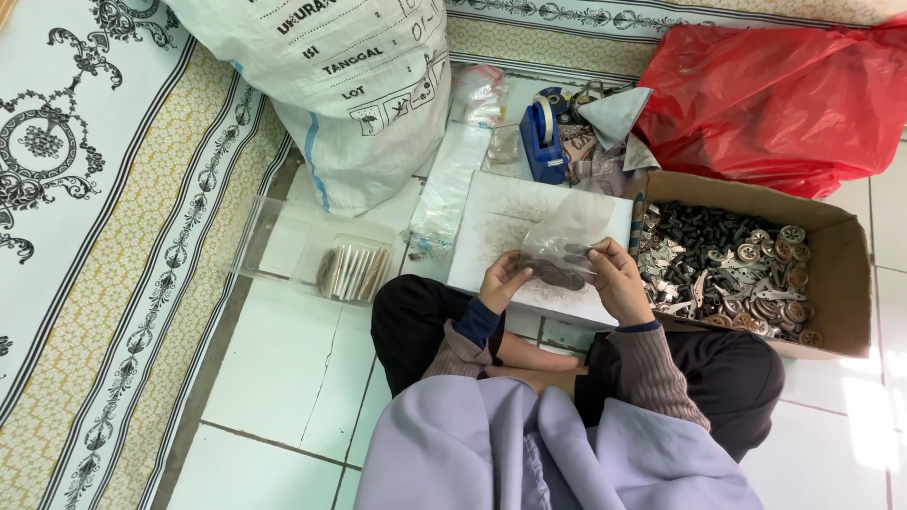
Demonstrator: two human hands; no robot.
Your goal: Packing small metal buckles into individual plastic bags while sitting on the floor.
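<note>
Both hands blur the bag's contents

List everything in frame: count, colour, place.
small plastic bag: one, clear, holding dark round parts, gripped by both hands
board: one, white, under the hands
cardboard box: one, brown, right, full of metal parts
red bag: one, top right
sack: one, white, top centre
tape dispenser: one, blue, behind board
clear tray: one, left of the board, holds flat pieces
left hand: on the bag
right hand: on the bag
</note>
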